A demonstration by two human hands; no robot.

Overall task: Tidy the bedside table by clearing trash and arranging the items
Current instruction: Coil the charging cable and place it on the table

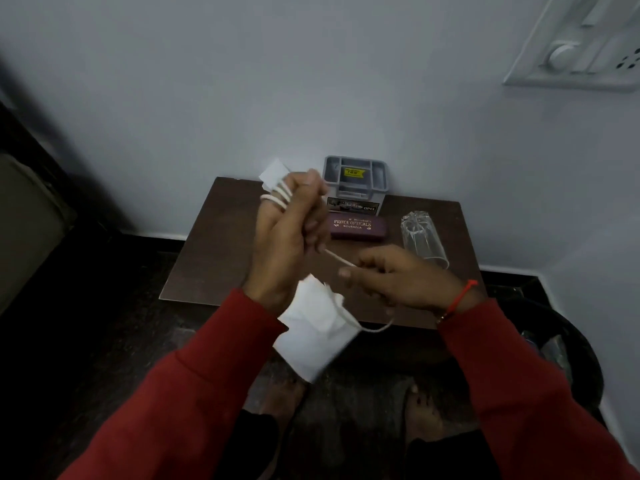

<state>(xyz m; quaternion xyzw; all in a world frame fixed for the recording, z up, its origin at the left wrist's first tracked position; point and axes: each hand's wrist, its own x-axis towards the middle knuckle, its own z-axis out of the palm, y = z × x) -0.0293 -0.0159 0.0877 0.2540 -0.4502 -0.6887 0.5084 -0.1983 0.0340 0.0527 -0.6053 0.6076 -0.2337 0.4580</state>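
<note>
Above the brown bedside table [221, 258], my left hand [287, 233] is raised with a white cord [277, 199] looped a few times around its fingers. It also grips a white tissue [311, 330] that hangs below the wrist, and a white corner sticks out above the fingers. A straight stretch of the cord runs to my right hand [394, 275], which pinches it. The cord's loose tail curls under that hand. On the table stand a grey plastic box [355, 183], a maroon spectacle case [356, 228] and an upturned clear glass [424, 239].
A dark round bin [568, 355] with wrappers inside stands on the floor at the right of the table. A wall switchboard [581, 43] is at the upper right. Dark furniture fills the left side. Bare feet show below the table's front edge.
</note>
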